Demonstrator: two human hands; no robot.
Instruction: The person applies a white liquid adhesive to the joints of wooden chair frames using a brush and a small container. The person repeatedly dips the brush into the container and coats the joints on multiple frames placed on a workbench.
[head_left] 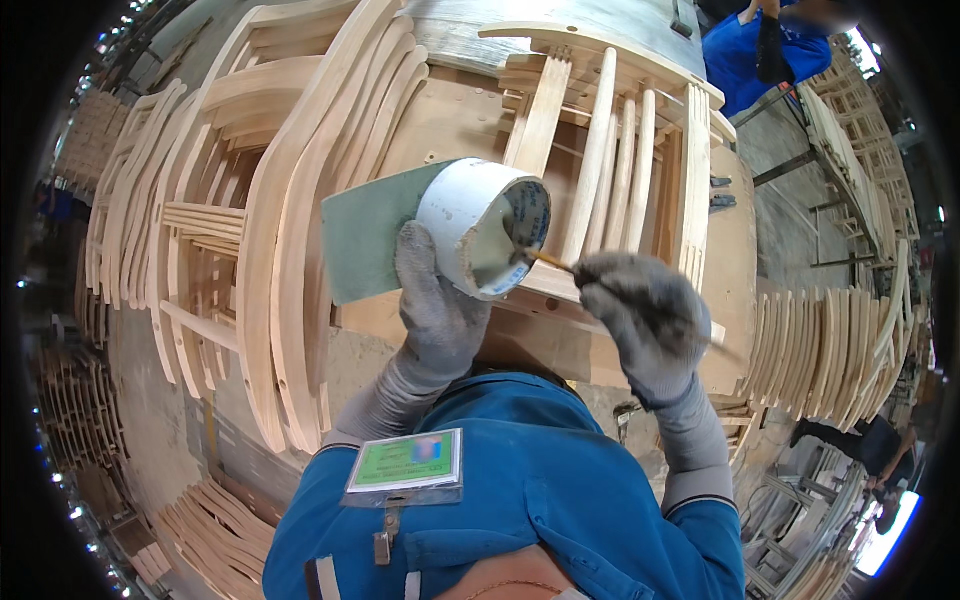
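My left hand (440, 300), in a grey glove, holds up a short white tube (450, 225) tilted so its round mouth faces right. A flat grey-green sheet (370, 235) sticks out to the left behind the tube; how the two are joined is hidden. My right hand (650, 320), also gloved and partly blurred, is closed round a thin brownish stick (550, 262). The stick's far end reaches into the tube's mouth. Something dark and smeared coats the inside there. Just beyond both hands lies a pale wooden frame (695, 190) with several loose-looking slats (600, 160).
Stacked curved wooden chair frames (290, 210) stand close on my left. The wooden frame rests on a brown board (405, 150). More curved parts (820, 345) are lined up at right. A person in blue (750, 55) is at the far right; another person (870, 445) stands lower right.
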